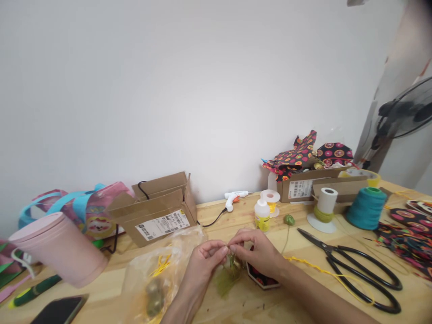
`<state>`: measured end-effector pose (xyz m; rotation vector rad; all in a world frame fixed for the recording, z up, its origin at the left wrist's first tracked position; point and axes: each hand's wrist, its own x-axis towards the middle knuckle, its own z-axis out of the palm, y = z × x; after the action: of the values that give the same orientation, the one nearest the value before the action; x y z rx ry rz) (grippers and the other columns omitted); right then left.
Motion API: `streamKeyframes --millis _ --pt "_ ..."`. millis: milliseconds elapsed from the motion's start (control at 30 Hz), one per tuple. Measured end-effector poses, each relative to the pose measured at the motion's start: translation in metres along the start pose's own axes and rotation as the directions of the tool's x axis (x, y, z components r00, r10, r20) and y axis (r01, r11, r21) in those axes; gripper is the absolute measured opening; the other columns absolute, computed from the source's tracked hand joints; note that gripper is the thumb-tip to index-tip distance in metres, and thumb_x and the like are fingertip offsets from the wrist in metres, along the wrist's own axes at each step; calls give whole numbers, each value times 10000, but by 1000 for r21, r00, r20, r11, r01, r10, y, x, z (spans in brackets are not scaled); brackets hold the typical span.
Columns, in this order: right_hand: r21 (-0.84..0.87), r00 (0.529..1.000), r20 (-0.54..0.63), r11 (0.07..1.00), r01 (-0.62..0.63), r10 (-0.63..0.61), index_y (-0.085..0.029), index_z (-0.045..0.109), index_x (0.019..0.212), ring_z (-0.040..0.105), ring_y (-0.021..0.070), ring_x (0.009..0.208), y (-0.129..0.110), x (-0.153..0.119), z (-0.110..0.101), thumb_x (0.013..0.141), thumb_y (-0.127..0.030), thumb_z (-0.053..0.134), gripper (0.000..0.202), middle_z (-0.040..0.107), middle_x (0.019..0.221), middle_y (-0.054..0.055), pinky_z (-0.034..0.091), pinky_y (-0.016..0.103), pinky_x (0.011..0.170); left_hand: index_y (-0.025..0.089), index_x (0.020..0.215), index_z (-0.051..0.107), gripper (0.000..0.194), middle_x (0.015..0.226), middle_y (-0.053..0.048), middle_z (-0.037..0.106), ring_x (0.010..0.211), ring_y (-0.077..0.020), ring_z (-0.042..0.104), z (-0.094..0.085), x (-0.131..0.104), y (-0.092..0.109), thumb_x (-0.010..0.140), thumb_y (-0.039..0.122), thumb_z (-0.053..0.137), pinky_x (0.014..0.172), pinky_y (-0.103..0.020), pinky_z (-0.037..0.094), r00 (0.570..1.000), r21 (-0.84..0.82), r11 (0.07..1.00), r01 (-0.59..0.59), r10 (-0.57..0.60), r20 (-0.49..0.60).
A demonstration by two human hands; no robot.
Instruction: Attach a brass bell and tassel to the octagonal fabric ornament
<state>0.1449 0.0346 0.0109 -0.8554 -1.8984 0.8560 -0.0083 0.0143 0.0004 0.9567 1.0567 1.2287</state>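
Note:
Just above the wooden table, my left hand and my right hand meet with thumbs and forefingers pinched together. Between them they hold the top of a small green tassel, whose fine strands hang and spread below the fingertips. The exact point of grip is too small to make out. Partly under my right hand lies a dark patterned hexagonal piece with a pale rim. A twisted yellow cord runs from behind my right wrist toward large black scissors.
A clear plastic bag, pink tumbler, phone and cardboard box stand left. A glue bottle, white glue gun, green thread ball, teal thread cone and another box are beyond or right.

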Motion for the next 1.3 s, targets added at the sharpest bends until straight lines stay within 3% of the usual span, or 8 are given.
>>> streamKeyframes --millis 233,367,567,1000,1300 --pt "-31 997 54 998 -53 55 -159 671 706 543 124 621 0 0 -5 725 -211 536 146 617 653 21 403 212 575 128 641 646 188 514 6 627 478 -57 513 0 2 0 526 239 745 499 -140 372 999 26 1000 8 -9 47" --pt "-121 998 54 992 34 -28 -169 657 676 523 117 609 1 0 -7 705 -184 549 113 600 619 6 383 213 570 124 633 646 167 523 9 629 485 -51 509 -2 2 0 541 229 737 490 -131 365 994 70 997 21 -28 102" --pt "-206 983 26 961 185 -184 -166 596 617 502 111 608 -1 0 -8 656 -111 554 79 588 606 -8 363 222 594 129 626 643 159 526 15 629 491 -50 511 0 -1 2 541 225 737 498 -129 368 996 83 996 27 -35 86" --pt "-175 991 35 976 131 -126 -174 610 678 502 112 619 -2 -1 -8 688 -128 536 87 595 643 -5 374 222 594 125 625 653 160 538 7 634 495 -52 503 0 -1 2 534 224 738 501 -135 360 997 73 997 12 -17 74" --pt "-246 953 -6 924 291 -302 -177 569 650 498 120 631 2 -1 -5 664 -99 538 85 582 627 -3 369 228 583 124 594 642 157 521 1 628 489 -57 515 0 -1 2 513 204 750 508 -143 372 996 -25 998 60 -59 61"
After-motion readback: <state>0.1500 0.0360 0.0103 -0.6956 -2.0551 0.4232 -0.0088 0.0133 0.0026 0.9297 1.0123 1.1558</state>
